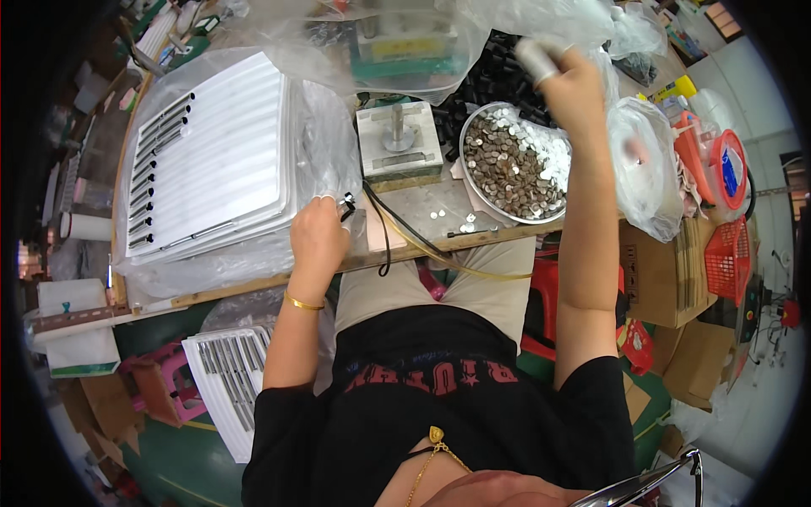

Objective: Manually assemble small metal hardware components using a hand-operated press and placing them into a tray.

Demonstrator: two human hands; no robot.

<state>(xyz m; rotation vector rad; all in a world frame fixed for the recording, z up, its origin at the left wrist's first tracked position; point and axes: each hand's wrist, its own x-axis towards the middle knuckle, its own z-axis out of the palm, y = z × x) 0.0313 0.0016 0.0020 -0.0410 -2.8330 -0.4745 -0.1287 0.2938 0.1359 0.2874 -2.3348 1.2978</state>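
Observation:
My left hand [319, 235] is closed at the table's front edge, beside the foam tray stack. A small dark part [347, 203] with a shiny bit shows at its fingertips; its full shape is hidden. My right hand [578, 95], smeared by motion, is raised over a heap of black plastic pieces [500, 74], with pale wrapping on its fingers. Below it stands a round metal dish [470, 191] filled with small brown and white discs [511, 165]. Between my hands sits a square metal fixture block [372, 139] with an upright post [396, 120].
Metal tubes with black ends [150, 177] lie in a row on the white foam trays [228, 127]. Loose white discs and a thin dark rod [473, 231] rest near the front edge, by black cables [405, 221]. Plastic bags [646, 169] and a red basket [728, 253] stand at right.

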